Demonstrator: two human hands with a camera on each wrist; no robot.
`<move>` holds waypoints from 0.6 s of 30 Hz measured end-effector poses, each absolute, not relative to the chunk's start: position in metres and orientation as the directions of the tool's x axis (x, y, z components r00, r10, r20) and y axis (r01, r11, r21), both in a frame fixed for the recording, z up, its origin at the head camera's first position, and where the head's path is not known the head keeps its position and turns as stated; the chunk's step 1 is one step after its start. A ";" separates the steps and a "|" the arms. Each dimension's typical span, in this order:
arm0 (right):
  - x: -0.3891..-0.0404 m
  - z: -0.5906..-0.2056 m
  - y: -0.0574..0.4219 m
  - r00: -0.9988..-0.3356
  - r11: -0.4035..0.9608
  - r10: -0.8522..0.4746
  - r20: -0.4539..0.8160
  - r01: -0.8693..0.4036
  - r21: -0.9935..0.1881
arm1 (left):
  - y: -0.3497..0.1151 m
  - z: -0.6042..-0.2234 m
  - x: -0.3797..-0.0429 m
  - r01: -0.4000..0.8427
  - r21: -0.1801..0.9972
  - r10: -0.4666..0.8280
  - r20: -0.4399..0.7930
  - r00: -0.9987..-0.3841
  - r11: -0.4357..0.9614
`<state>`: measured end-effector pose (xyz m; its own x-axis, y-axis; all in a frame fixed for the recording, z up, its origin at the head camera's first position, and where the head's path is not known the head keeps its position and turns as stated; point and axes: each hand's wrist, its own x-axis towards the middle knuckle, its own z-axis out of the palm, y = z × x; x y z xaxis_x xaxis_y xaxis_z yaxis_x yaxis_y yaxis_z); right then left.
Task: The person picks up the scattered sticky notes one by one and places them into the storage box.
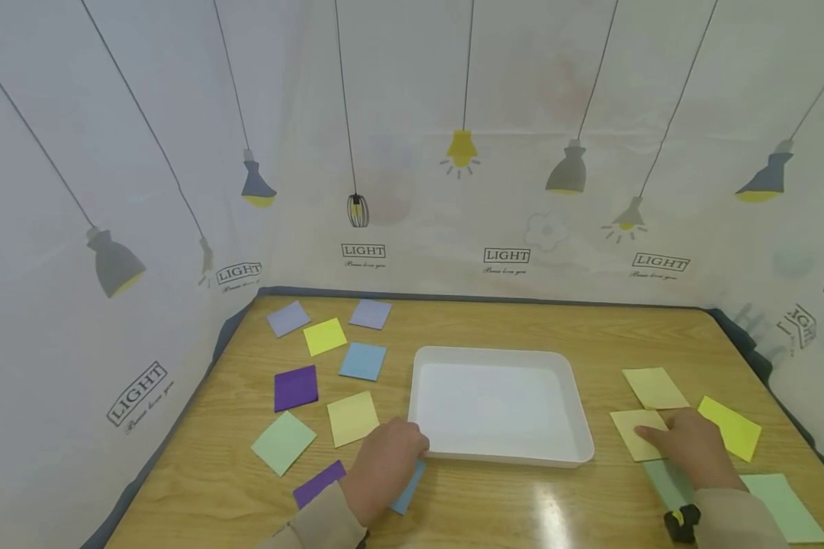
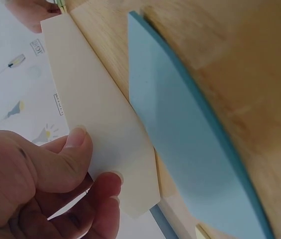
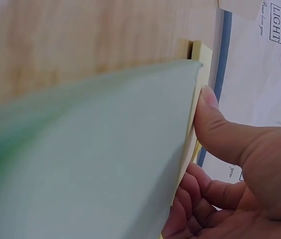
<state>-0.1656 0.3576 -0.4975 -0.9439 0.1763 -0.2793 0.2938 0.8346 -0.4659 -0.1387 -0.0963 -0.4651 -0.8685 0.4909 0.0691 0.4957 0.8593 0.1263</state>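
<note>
My left hand (image 1: pixel 387 465) rests at the front left corner of a white tray (image 1: pixel 501 462). In the left wrist view its thumb and fingers (image 2: pixel 111 184) lie loosely bent against the tray's outer wall (image 2: pixel 100 109), all on the outside. A blue sticky-note pad (image 1: pixel 408 488) lies below this hand, partly hidden by it. On the right, my right hand (image 1: pixel 696 446) pinches a pale yellow sticky-note pad (image 1: pixel 637 446); the thumb (image 3: pixel 210 99) is at its edge and the other fingers are partly hidden behind it. A pale green pad (image 1: pixel 667 480) lies just in front.
Left of the tray lie several more pads, among them purple (image 1: pixel 296 388), blue (image 1: pixel 363 361) and bright yellow (image 1: pixel 325 336) ones. Around the right hand are a cream pad (image 1: pixel 654 387), a bright yellow pad (image 1: pixel 738 431) and a green pad (image 1: pixel 783 503). Lamp-print cloth (image 1: pixel 419 282) walls the table.
</note>
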 end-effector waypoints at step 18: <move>-0.162 -0.493 0.358 -0.958 0.847 0.149 -0.244 0.251 -0.469 | -0.096 -0.467 -0.139 0.476 0.135 0.474 0.053 -0.879 0.869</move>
<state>-0.1623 0.3575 -0.4932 -0.9583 0.1489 -0.2440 0.2511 0.8466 -0.4693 -0.1387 -0.0956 -0.4667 -0.8791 0.4737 0.0535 0.4764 0.8688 0.1348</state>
